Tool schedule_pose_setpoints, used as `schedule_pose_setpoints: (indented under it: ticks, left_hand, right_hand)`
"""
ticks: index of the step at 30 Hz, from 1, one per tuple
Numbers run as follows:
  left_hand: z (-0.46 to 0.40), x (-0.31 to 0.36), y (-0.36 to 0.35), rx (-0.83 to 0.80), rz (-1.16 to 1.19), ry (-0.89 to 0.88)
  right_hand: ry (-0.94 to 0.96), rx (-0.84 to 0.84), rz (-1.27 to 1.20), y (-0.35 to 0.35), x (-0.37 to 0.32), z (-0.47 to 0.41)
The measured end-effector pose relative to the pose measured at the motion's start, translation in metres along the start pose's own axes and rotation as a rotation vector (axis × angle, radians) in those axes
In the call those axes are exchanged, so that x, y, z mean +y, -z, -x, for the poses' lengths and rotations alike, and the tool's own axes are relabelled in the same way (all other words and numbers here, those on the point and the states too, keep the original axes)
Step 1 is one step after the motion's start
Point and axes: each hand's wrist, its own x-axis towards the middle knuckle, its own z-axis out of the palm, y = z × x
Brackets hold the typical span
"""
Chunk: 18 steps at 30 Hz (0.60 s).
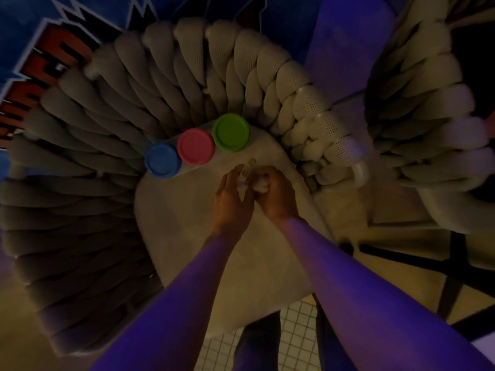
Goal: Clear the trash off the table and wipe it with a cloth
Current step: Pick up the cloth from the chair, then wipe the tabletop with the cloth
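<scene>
White crumpled trash (253, 180), one small wad, sits over the far part of the round table (187, 236), held between both hands. The left hand (231, 199) curls its fingers around one end; the right hand (276, 195) grips the other. Three lids stand just beyond: blue (162, 160), pink (196, 146), green (231, 132).

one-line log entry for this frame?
left hand: holds paper scrap | right hand: holds crumpled paper | table: three lidded tubs | wipe: not started
</scene>
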Motion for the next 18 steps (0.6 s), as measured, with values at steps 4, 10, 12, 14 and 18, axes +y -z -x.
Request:
schedule_pose_setpoints:
  ticks: [4, 10, 12, 14, 18]
  left_hand:
    - [0.011, 0.011, 0.012, -0.058, -0.019, 0.055]
    - [0.036, 0.044, 0.040, -0.093, -0.055, 0.111]
    - [0.045, 0.054, 0.050, -0.088, -0.083, 0.110]
    - [0.055, 0.073, 0.062, -0.079, -0.110, 0.077]
    - [0.071, 0.119, 0.074, -0.090, -0.102, -0.088]
  right_hand:
    - [-0.122, -0.105, 0.112, 0.018, 0.000, 0.012]
    - [-0.152, -0.136, 0.138, 0.058, -0.008, 0.057]
    - [-0.184, -0.115, 0.104, 0.071, -0.016, 0.073]
    - [-0.168, -0.088, 0.088, 0.090, -0.027, 0.093]
    - [-0.110, -0.040, 0.102, 0.139, -0.046, 0.126]
